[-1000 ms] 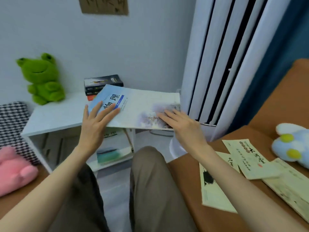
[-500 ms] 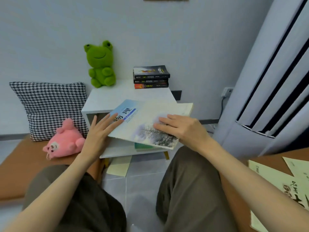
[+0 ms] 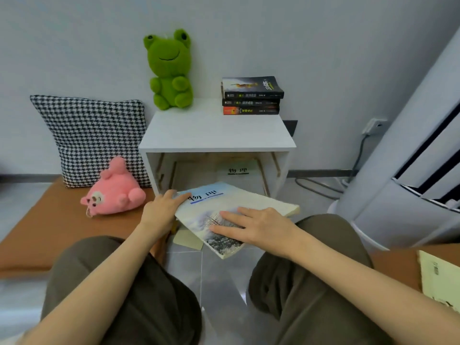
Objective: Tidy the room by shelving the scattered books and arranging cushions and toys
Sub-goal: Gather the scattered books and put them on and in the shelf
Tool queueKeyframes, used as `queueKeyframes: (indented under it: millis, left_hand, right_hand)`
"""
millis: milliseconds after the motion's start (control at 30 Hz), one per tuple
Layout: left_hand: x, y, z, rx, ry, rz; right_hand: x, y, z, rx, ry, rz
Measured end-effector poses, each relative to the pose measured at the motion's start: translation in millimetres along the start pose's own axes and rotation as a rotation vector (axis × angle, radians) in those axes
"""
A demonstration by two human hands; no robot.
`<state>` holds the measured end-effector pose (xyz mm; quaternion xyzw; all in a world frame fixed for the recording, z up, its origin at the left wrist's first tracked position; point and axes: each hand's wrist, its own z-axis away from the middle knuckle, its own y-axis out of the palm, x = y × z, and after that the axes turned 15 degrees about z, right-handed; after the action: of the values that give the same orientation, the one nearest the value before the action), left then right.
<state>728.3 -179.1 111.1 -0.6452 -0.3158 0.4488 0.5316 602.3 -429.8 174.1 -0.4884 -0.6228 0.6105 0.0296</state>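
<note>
I hold a pale blue and cream book (image 3: pixel 219 202) level in front of the open compartment of a white cabinet (image 3: pixel 216 143). My left hand (image 3: pixel 161 210) grips the book's near left corner, fingers bent over the edge. My right hand (image 3: pixel 254 227) lies flat on the cover with straight fingers; its thumb is hidden. Another book with the same title (image 3: pixel 237 170) lies inside the compartment. A stack of three dark books (image 3: pixel 251 95) and a green frog toy (image 3: pixel 170 70) sit on the cabinet top. A pink plush toy (image 3: pixel 114 192) lies in front of a houndstooth cushion (image 3: pixel 92 133).
An orange mat (image 3: pixel 49 232) runs along the left under the cushion and plush. A white tower air conditioner (image 3: pixel 410 170) stands at the right with a cable (image 3: pixel 321 185) on the floor. A cream booklet (image 3: pixel 440 277) lies at the right edge. A paper (image 3: pixel 186 239) lies on the floor tiles.
The book has come down from cabinet-top height to the mouth of the lower compartment. My left hand slid from the cover to the book's left corner. My view turned left and down.
</note>
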Motion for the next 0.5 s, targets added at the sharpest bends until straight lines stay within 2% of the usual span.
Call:
queueKeyframes:
  millis: [100, 233, 367, 433, 500]
  left_hand:
    - [-2.2, 9.6, -9.6, 0.1, -0.036, -0.009]
    - [-8.7, 18.4, -32.2, 0.115, -0.071, 0.036]
    - [-23.9, 23.1, -56.9, 0.154, -0.029, 0.01]
    - [-30.6, 30.2, -68.3, 0.156, -0.016, 0.026]
    - [-35.2, 37.7, -77.1, 0.154, -0.017, 0.036]
  right_hand:
    - [2.1, 9.1, -5.4, 0.089, 0.01, -0.006]
    - [0.4, 28.1, -19.1, 0.168, 0.034, 0.016]
    - [-8.0, 56.4, -36.1, 0.276, 0.181, 0.002]
    - [-12.6, 72.8, -43.8, 0.383, 0.226, -0.065]
    - [-15.7, 92.8, -44.5, 0.559, 0.233, -0.126]
